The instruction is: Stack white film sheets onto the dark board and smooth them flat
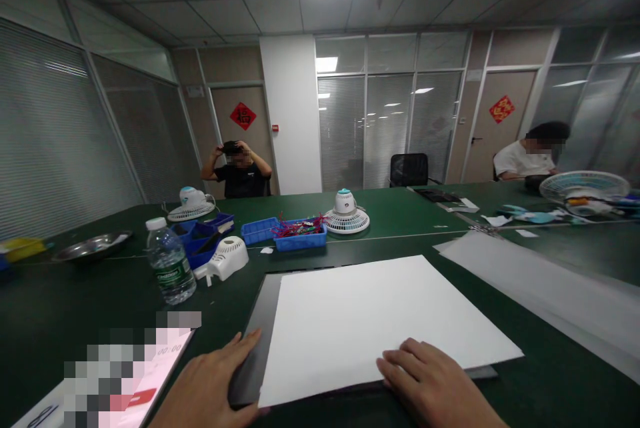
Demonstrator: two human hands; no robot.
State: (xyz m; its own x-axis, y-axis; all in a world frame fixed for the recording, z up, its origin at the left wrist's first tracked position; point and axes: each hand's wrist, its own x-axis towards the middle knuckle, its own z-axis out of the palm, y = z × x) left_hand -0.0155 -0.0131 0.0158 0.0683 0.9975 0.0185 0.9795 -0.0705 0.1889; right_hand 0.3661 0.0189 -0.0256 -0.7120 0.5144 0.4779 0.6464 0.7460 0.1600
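A large sheet of white paper [380, 321] lies on a flat grey board-like thing [260, 321], whose left strip shows beside the paper. My left hand [215, 375] rests at the board's left edge, thumb and fingers apart, the thumb close to the paper's near left corner. On the near right part of the sheet lies my right hand [430, 378], its fingers slightly bent and touching the paper. Neither hand has anything lifted. What lies under most of the paper is hidden.
Left stand a water bottle [170, 265], a phone-like screen [155, 375] and a white plastic housing [227, 259]. Behind are a blue bin of wires [300, 235] and a small fan [345, 215]. Translucent sheets [545, 288] lie right. Two people sit across the green table [400, 215].
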